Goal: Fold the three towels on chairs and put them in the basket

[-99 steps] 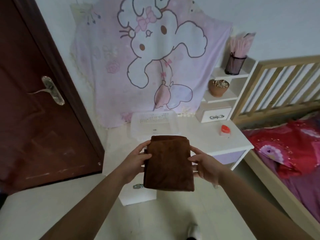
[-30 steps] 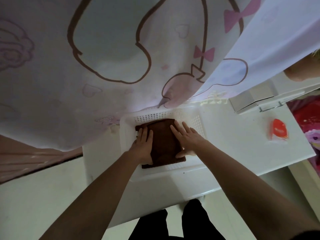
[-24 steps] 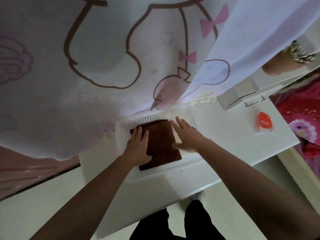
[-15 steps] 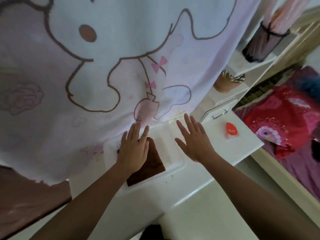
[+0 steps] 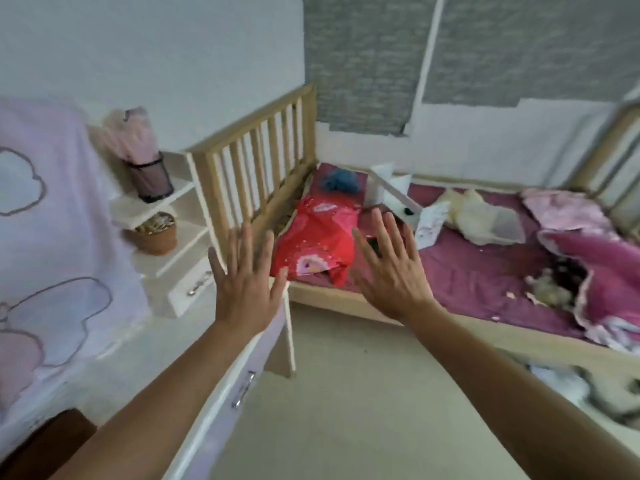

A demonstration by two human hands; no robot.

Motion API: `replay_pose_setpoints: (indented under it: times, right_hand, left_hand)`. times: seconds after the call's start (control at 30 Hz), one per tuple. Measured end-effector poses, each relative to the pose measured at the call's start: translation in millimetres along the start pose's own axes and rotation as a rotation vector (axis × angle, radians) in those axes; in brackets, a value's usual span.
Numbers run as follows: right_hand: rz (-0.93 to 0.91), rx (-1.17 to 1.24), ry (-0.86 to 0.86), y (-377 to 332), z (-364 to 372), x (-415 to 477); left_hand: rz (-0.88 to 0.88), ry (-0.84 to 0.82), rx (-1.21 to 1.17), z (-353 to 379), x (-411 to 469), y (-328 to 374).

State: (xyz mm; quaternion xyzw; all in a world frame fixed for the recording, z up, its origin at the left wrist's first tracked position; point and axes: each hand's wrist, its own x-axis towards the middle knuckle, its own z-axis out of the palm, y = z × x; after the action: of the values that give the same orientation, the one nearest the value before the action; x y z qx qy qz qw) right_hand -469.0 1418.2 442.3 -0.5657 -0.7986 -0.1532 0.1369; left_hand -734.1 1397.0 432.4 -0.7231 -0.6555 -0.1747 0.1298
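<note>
My left hand point(image 5: 246, 282) and my right hand point(image 5: 391, 271) are both raised in front of me, palms forward and fingers spread, holding nothing. They hover over the corner of the white desk point(image 5: 221, 403) and the bed's edge. A dark brown patch point(image 5: 48, 445) shows at the bottom left corner, beside my left forearm; I cannot tell whether it is the folded brown towel. The basket is not clearly visible. No chairs or other towels are in view.
A pink cartoon cloth point(image 5: 52, 237) hangs at the left. White shelves hold a mesh pen holder point(image 5: 150, 180) and a brown bowl point(image 5: 156, 233). A wooden bed point(image 5: 256, 150) with a red pillow point(image 5: 318, 237) and pink bedding fills the right. Beige floor point(image 5: 346, 393) lies between desk and bed.
Both hands have lifted off the brown towel, which stayed in the white basket. My view has swung right, from the basket to the bed.
</note>
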Motion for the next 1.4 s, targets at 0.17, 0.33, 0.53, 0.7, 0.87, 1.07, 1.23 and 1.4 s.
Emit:
replay_pose_setpoints:
  times: [0.17, 0.33, 0.53, 0.7, 0.87, 1.07, 1.23, 1.4]
  right_hand:
    - [0.391, -0.125, 0.073, 185, -67, -144]
    - [0.723, -0.296, 0.121, 296, -128, -318]
    - [1.195, -0.526, 0.083, 327, -196, -547]
    - [1.512, -0.729, 0.003, 310, -251, -720]
    - [1.745, -0.825, -0.071, 329, -286, -834]
    - [1.973, -0.853, -0.109, 378, -325, -949]
    - [2.104, -0.956, -0.067, 377, -364, -1025]
    - [2.235, -1.001, -0.058, 365, -402, -1127]
  left_hand:
    - [0.355, 0.055, -0.189, 2, 44, 231]
    - [0.738, 0.106, -0.408, -22, 27, 456]
    - [1.198, 0.073, -0.596, -52, -79, 688]
    - [1.520, -0.002, -0.747, -83, -214, 848]
    - [1.729, 0.012, -0.875, -106, -325, 971]
    - [1.957, -0.071, -0.950, -145, -431, 1110]
    - [2.117, -0.115, -0.962, -184, -520, 1189]
    - [2.251, -0.139, -0.994, -226, -629, 1250]
